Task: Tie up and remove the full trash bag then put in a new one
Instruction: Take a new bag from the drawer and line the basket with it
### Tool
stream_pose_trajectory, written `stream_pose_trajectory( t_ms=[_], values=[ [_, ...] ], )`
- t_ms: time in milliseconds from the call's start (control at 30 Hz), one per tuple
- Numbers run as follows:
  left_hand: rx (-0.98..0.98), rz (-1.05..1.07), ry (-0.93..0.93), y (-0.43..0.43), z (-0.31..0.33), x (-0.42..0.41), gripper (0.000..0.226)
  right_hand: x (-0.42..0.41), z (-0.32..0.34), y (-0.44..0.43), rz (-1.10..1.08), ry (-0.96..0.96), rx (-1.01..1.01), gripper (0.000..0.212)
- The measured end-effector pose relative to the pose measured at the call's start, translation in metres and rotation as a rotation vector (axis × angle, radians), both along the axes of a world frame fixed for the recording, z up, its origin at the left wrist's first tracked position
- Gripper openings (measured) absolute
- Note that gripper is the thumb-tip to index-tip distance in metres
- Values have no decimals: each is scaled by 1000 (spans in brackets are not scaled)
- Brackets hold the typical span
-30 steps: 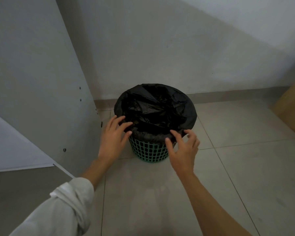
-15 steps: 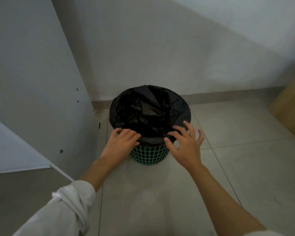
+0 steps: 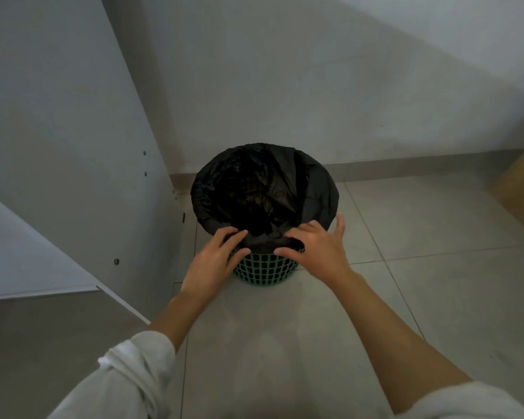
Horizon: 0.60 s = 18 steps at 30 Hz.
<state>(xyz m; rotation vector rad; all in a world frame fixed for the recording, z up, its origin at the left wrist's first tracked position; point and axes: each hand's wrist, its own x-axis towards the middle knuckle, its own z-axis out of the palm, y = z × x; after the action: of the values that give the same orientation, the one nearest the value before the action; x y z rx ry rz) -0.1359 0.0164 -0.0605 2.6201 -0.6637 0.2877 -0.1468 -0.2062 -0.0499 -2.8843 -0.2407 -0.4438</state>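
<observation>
Thumb and curled fingers of the left hand [image 3: 212, 258] pinch the near edge of the black trash bag [image 3: 254, 189]; right hand [image 3: 315, 246], beside it, pinches likewise, little finger raised. Bag lines the green mesh bin [image 3: 263, 272] beneath both hands

One view only is given, taken from the head and aimed forward and steeply down. The tiled floor [image 3: 436, 297] and the wall [image 3: 315, 86] are taken in at close range; the trash bag [image 3: 254, 192] in the bin [image 3: 263, 272] is looked into from above, mid-frame.
</observation>
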Motion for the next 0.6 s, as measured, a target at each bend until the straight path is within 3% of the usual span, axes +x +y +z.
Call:
stream_pose_trajectory(
  t_ms=[167,267,367,467,533,600],
  values=[
    [-216,176,113,-4,-4,-1,61,-4,-12,29,-3,-130,25,49],
    [-338,247,172,-3,-3,7,54,-13,-12,51,72,-113,222,46],
    [-433,356,154,-4,1,11,58,-26,-10,46,-48,-330,438,37],
    [-325,353,-60,-19,8,-2,49,-33,-10,23,-546,-406,861,29],
    [-117,166,-156,-34,3,-15,49,-32,-8,10,-815,-188,1315,33],
    [59,40,-192,-47,-7,-23,48,-30,-7,3,-844,57,1757,36]
  ],
)
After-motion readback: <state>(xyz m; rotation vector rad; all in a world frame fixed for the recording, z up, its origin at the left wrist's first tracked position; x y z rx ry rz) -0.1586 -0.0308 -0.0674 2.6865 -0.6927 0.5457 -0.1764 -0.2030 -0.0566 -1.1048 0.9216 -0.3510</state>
